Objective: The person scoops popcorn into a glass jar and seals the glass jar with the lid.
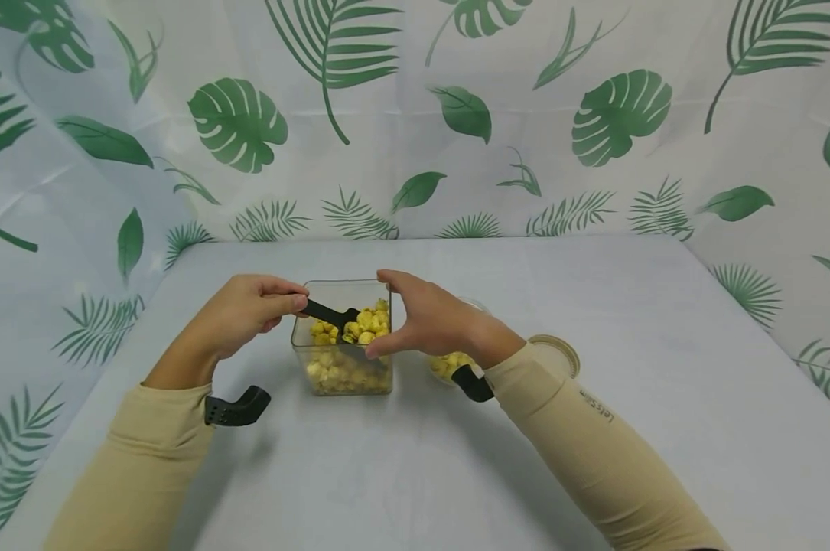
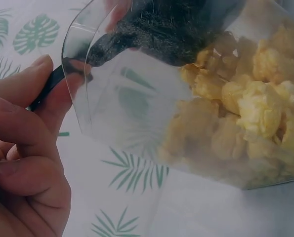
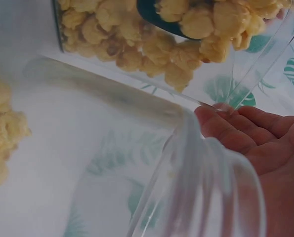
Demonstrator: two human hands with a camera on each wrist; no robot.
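Observation:
A clear square plastic container (image 1: 339,292) holds yellow popcorn (image 1: 349,371). My left hand (image 1: 242,317), at its left rim, pinches the handle of a black scoop (image 1: 328,312) between thumb and fingers. The scoop's head is inside the container with popcorn on it; in the left wrist view the scoop shows through the clear wall. From the right, my right hand (image 1: 428,310) holds the container, thumb at the near corner and fingers at the far one. Its fingertips touch the container's corner in the right wrist view.
Right of the container, partly hidden behind my right wrist, stands a clear round jar (image 3: 211,177) with popcorn (image 1: 449,366) in it. A round lid with a gold rim (image 1: 576,356) lies beside the jar, partly behind my forearm. Leaf-patterned cloth hangs behind the white table (image 1: 415,474).

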